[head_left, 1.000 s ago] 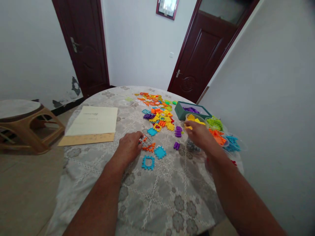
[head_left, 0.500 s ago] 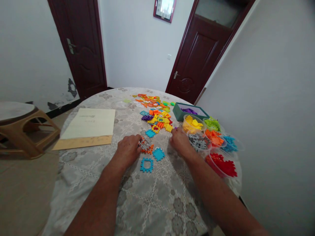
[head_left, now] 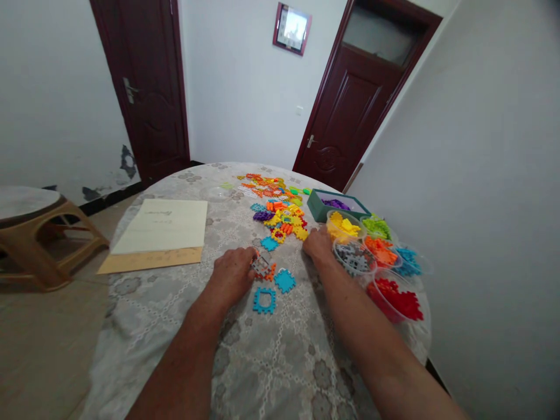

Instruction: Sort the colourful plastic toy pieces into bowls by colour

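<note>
My left hand is closed on the edge of a grey interlocking tile, low over the tablecloth. Orange tiles show under and beside that grey one. Close by lie a solid blue tile and a blue frame-shaped tile. My right hand rests left of the tubs with its fingers curled in. Its fingertips are hidden, so what they grip cannot be seen. Ahead of both hands is a loose pile of yellow tiles, with purple tiles at its left side.
Clear tubs of yellow, grey, orange, green, blue and red tiles line the right edge. Behind them stands a green box with purple pieces. Paper sheets lie left; a stool stands beyond.
The camera view has tilted up slightly, so everything sits lower. The purple bit that showed at my right fingertips is out of sight. My left hand keeps the grey tile.
</note>
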Action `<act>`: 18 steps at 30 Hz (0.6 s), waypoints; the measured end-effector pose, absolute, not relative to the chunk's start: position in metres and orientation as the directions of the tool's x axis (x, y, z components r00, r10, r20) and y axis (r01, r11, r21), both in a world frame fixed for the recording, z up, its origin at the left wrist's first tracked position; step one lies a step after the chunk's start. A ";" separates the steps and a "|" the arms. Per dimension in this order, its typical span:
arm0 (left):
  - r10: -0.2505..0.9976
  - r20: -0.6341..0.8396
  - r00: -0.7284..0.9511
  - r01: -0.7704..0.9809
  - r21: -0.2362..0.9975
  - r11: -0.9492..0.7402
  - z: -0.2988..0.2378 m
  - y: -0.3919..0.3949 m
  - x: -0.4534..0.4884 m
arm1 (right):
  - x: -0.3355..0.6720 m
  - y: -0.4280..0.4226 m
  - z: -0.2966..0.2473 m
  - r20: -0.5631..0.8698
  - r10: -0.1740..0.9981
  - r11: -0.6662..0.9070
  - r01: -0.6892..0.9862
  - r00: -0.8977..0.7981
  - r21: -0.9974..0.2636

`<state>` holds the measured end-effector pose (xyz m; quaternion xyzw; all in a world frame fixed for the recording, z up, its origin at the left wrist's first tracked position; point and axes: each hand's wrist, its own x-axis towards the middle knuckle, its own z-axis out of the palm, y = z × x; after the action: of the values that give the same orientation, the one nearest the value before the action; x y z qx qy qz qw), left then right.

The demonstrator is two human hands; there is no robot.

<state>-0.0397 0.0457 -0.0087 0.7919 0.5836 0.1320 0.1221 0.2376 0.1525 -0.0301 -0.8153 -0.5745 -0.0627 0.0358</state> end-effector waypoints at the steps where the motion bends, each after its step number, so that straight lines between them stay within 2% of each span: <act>1: 0.957 0.062 0.284 0.892 0.350 -0.287 -0.009 0.046 -0.040 | 0.238 0.152 -0.032 0.149 0.928 -0.346 0.938 0.341 0.008; 6: 0.956 0.048 0.289 0.892 0.349 -0.287 -0.012 0.047 -0.039 | 0.235 0.148 -0.036 0.177 0.910 -0.372 0.927 0.374 -0.046; 11: 0.953 0.053 0.297 0.894 0.334 -0.297 -0.014 0.047 -0.039 | 0.225 0.136 -0.034 0.184 0.919 -0.324 0.934 0.348 -0.148; 15: 0.956 0.055 0.289 0.893 0.345 -0.290 -0.011 0.045 -0.039 | 0.219 0.124 -0.030 0.184 0.934 -0.243 0.923 0.305 -0.300; 18: 0.954 0.058 0.293 0.888 0.355 -0.294 -0.007 0.042 -0.039 | 0.220 0.119 -0.025 0.169 0.941 -0.184 0.861 0.294 -0.474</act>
<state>-0.0388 0.0425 -0.0067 0.7937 0.5802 0.1302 0.1283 0.2197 0.1189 -0.0246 -0.7653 -0.5885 0.0804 0.2480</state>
